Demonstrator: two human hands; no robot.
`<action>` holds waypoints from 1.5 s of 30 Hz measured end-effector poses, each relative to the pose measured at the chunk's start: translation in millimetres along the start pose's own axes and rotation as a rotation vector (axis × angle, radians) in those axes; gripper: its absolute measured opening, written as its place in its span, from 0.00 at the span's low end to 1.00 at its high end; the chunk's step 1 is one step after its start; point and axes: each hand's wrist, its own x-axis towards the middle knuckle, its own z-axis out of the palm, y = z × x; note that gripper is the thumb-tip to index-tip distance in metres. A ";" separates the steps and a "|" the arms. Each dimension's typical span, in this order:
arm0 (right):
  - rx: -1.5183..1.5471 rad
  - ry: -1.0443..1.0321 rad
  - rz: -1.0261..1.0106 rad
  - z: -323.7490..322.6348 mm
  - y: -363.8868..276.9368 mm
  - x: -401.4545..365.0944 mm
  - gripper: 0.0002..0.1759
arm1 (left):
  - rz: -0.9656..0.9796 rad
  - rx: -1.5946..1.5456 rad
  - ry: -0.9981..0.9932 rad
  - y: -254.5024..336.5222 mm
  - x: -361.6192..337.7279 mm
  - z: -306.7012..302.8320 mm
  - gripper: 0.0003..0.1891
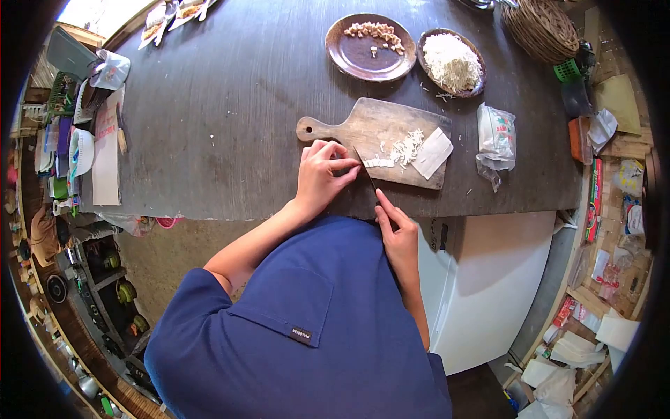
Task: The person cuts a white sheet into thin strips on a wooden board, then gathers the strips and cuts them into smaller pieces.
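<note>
My right hand (pixel 399 234) grips a knife by its handle, at the front edge of a wooden cutting board (pixel 380 122). The thin dark knife blade (pixel 364 166) slants over the board's near left part. My left hand (pixel 324 174) is closed, its fingertips pressed together close beside the blade; what they hold is hidden. Just right of the blade lie short white cut strips (pixel 379 162), and a loose heap of white sticks (pixel 407 148) is further right. A flat white slab or sheet (pixel 433 152) rests near the board's right edge.
Behind the board stand a brown plate (pixel 349 59) with small tan pieces and a dish of white shreds (pixel 452 63). A plastic bag (pixel 497 136) lies to the right. A wicker basket (pixel 541 31) sits at the far right, and a white chest (pixel 495 279) is below the table.
</note>
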 end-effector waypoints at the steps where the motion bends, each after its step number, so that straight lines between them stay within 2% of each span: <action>1: 0.002 0.002 0.003 2.9 -0.6 4.1 0.22 | 0.007 0.008 0.000 -0.5 1.0 -1.0 0.06; 7: 0.051 0.029 -0.070 4.6 -1.9 7.9 0.22 | -0.006 -0.014 0.002 -0.3 1.3 -2.0 0.06; 9: -0.014 -0.007 -0.005 -3.5 -3.7 -1.1 0.22 | -0.035 -0.040 -0.025 -0.1 0.4 -2.3 0.07; 14: 0.005 0.006 -0.026 -1.7 3.4 -3.9 0.22 | -0.004 -0.001 0.039 1.7 -1.2 2.6 0.07; 19: -0.041 -0.046 -0.076 2.6 -6.6 15.1 0.23 | -0.009 0.032 0.010 6.0 -0.3 -2.8 0.07; 21: -0.023 0.006 -0.069 -1.0 -9.2 13.7 0.24 | -0.021 0.052 -0.009 7.0 1.0 -2.7 0.07; 25: 0.035 0.058 0.003 -15.0 -10.0 -0.3 0.24 | -0.038 0.036 -0.012 5.5 3.9 -4.1 0.08; 27: 0.053 0.031 0.068 -23.9 -11.6 -9.0 0.25 | -0.050 -0.047 0.145 4.9 12.3 -0.9 0.09; 31: 0.043 -0.017 0.125 -25.9 -0.3 -14.3 0.28 | -0.093 -0.095 0.158 1.0 38.3 -16.0 0.08; 33: 0.046 -0.010 0.119 -28.6 2.4 -6.1 0.29 | -0.058 -0.066 0.149 0.5 49.1 -17.7 0.07; 35: 0.007 0.004 0.284 -36.9 2.5 3.7 0.30 | -0.027 -0.037 0.138 3.0 56.2 -20.2 0.07; 36: 0.047 0.082 0.220 -37.4 3.2 7.2 0.30 | 0.002 -0.021 0.106 7.3 59.0 -19.9 0.08; 39: 0.152 0.136 0.234 -44.1 -6.1 6.7 0.29 | 0.059 0.019 0.069 19.8 69.0 -11.9 0.08; 41: 0.153 0.141 0.228 -42.5 -1.8 0.8 0.27 | 0.168 -0.031 -0.004 29.2 78.9 -3.4 0.09; 43: 0.137 0.089 0.240 -39.2 5.2 -3.8 0.26 | 0.198 -0.045 -0.034 36.6 90.4 9.5 0.09; 45: 0.158 0.084 0.253 -37.5 8.6 -5.6 0.26 | 0.337 -0.059 -0.103 47.0 105.3 21.7 0.09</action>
